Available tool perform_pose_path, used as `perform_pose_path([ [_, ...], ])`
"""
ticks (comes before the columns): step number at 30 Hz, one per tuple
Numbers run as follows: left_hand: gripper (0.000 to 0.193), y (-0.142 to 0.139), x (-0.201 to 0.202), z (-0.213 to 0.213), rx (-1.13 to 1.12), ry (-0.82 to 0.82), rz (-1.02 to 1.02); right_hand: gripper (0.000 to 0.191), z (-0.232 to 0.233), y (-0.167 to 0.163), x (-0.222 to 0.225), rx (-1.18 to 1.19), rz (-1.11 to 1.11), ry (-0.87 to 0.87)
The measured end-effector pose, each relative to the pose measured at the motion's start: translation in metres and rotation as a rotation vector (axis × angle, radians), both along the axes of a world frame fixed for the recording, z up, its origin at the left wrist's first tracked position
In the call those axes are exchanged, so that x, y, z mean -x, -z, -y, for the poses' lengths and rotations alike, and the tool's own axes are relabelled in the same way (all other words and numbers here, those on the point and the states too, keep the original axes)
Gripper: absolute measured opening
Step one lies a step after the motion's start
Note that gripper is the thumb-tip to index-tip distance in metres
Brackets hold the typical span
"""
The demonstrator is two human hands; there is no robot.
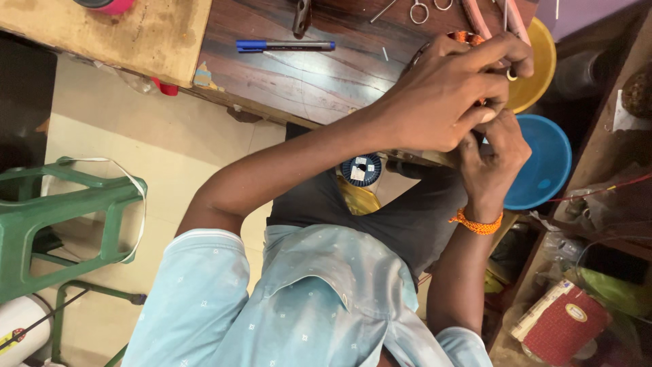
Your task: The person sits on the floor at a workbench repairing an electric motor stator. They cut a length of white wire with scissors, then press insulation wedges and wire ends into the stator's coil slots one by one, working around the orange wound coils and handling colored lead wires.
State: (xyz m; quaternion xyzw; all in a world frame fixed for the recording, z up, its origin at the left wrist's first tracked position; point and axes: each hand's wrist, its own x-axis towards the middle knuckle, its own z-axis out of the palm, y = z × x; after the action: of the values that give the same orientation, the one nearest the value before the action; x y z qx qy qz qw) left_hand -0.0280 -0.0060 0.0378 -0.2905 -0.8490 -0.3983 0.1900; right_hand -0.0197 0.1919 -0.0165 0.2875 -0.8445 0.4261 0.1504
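1. My left hand (441, 95) and right hand (492, 160) are pressed together, pinched on a small orange piece (468, 37) at the bench's (305, 75) front edge; it is mostly hidden.
2. I judge it could slip and drop off that edge to the floor (170, 156).
3. Count: one blue pen (285, 45), one pair of scissors (421, 8), one yellow bowl (540, 64), one blue bowl (543, 160).

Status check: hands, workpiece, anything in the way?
Left hand closed over small orange piece, mostly hidden. Right hand pressed in beneath, grip unclear. Blue pen and scissors lie apart on table; nothing blocking.
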Motion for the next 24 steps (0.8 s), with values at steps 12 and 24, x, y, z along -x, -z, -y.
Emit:
perform_pose_path([
  [12,0.008,-0.001,-0.006,-0.012,0.029,-0.086,-0.085,0.017,0.007,-0.007,-0.007,-0.066,-0.061,-0.057],
  [24,0.028,-0.003,-0.011,-0.012,0.065,-0.135,0.031,0.027,0.008,0.010,-0.007,-0.150,-0.245,-0.061],
])
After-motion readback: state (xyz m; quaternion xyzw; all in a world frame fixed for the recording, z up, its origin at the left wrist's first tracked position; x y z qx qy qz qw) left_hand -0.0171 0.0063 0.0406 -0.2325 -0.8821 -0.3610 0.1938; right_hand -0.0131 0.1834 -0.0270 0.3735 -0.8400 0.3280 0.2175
